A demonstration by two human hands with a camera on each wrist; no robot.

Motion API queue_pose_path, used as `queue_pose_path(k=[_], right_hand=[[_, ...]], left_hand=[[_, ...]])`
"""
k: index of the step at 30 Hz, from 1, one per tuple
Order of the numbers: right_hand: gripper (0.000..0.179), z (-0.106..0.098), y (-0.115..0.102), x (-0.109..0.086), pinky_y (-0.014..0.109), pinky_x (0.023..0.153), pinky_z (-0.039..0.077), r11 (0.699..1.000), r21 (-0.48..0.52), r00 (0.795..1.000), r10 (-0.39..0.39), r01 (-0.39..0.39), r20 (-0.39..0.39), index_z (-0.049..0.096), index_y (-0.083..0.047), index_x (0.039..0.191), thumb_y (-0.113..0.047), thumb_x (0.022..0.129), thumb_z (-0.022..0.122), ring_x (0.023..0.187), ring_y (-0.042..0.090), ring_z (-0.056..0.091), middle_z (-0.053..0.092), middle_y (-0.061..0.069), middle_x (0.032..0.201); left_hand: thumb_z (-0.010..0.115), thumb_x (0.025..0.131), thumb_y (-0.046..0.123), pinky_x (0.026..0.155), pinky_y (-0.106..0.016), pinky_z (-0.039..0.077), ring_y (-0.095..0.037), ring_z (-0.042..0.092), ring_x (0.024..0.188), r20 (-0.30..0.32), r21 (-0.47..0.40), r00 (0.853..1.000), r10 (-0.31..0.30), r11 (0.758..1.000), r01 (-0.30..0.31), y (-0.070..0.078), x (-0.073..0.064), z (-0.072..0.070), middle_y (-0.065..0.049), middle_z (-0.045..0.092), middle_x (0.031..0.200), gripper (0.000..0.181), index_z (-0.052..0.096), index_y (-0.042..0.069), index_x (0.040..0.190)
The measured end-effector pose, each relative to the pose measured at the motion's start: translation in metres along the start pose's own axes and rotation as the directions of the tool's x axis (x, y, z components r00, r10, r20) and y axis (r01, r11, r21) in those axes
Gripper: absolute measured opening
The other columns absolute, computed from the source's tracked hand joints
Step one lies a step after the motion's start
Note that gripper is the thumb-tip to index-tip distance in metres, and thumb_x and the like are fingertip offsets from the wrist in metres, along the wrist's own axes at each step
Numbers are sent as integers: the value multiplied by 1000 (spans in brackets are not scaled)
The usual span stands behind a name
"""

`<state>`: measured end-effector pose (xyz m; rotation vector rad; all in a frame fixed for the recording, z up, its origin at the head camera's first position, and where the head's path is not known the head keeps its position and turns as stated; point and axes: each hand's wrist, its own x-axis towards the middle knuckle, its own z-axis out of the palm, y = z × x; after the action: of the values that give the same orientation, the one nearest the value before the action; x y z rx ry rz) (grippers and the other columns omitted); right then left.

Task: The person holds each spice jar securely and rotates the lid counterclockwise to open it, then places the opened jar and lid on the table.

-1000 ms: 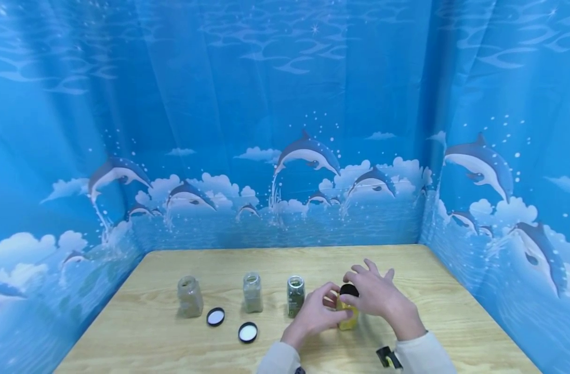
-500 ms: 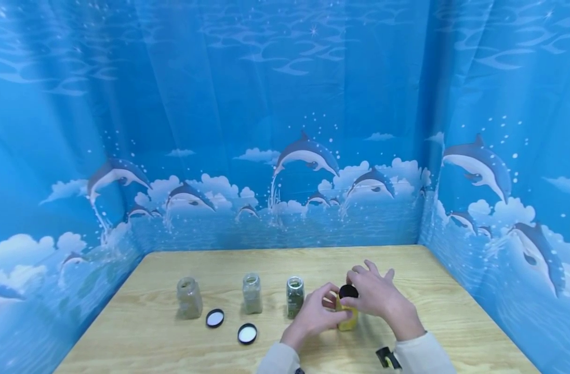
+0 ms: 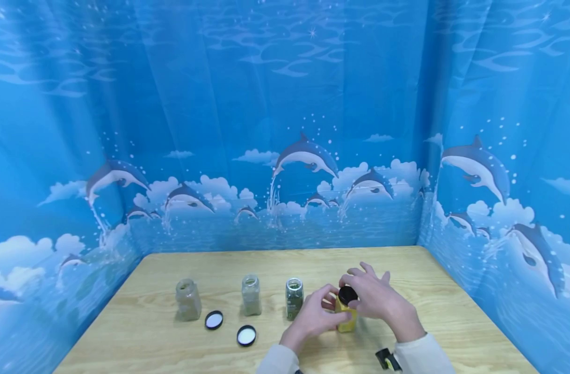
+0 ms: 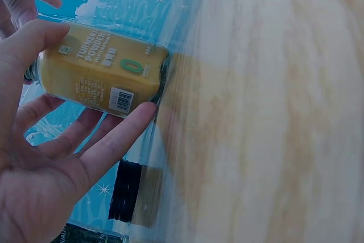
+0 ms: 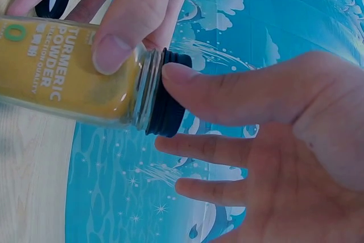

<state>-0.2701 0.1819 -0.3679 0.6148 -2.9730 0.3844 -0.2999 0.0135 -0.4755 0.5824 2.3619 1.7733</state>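
Observation:
A glass jar of yellow turmeric powder (image 3: 346,318) stands upright on the table. My left hand (image 3: 313,318) grips its body between thumb and fingers, as the left wrist view also shows. Over the jar's mouth sits a black lid (image 5: 170,92), pinched by my right hand (image 3: 375,294) with the thumb on its near side. Glass threads (image 5: 145,89) show below the lid, which looks slightly tilted in the head view. The lid's far side is hidden by fingers.
Left of my hands stand three lidless glass jars: one with dark green contents (image 3: 294,299), a clear one (image 3: 251,296) and a cloudy one (image 3: 188,300). Two black lids (image 3: 214,320) (image 3: 246,335) lie white side up. Another black lid (image 4: 126,192) shows near my left hand.
The lid has tipped and shifted slightly on the turmeric jar, and my right hand's fingers have moved a little left with it. My left hand keeps its grip in place.

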Motion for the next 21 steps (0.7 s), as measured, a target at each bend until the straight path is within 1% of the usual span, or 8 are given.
queue_pose_path(k=[4,12,14,17,21], right_hand=[[35,0,0,0,98,92,20,1000,3,1000,-3,3,-6,70,-14,108,-6,78,85,140,60,40,65,18,131],[37,0,0,1,98,93,18,1000,3,1000,3,-3,2,71,-14,110,-8,78,85,140,61,39,63,21,136],[39,0,1,0,98,93,19,1000,1,1000,-1,1,1,70,-14,114,-12,78,86,140,61,39,63,21,136],[44,0,1,0,98,93,20,1000,-5,1000,-1,1,2,69,-13,119,-23,81,86,140,60,39,62,21,138],[49,1,2,0,97,94,21,999,-27,1000,20,-20,-13,69,-13,120,-38,82,85,140,60,39,62,22,138]], left_hand=[[86,81,26,69,-27,63,-12,66,95,5,-9,1000,-6,1000,6,-1,0,0,-1,68,106,38,67,21,113],[86,79,29,74,-24,61,-10,64,95,-2,16,1000,-10,1000,10,-1,1,0,2,68,105,39,67,24,113],[86,79,29,74,-24,62,-10,65,96,-6,16,1000,-12,1000,12,0,1,1,2,67,105,40,67,25,113],[86,78,27,74,-26,63,-12,66,97,-11,12,1000,-10,1000,10,0,0,1,1,67,106,40,67,25,113],[86,78,27,74,-26,63,-13,67,99,-12,15,1000,-11,1000,11,1,-1,0,-1,69,108,40,67,26,113]])
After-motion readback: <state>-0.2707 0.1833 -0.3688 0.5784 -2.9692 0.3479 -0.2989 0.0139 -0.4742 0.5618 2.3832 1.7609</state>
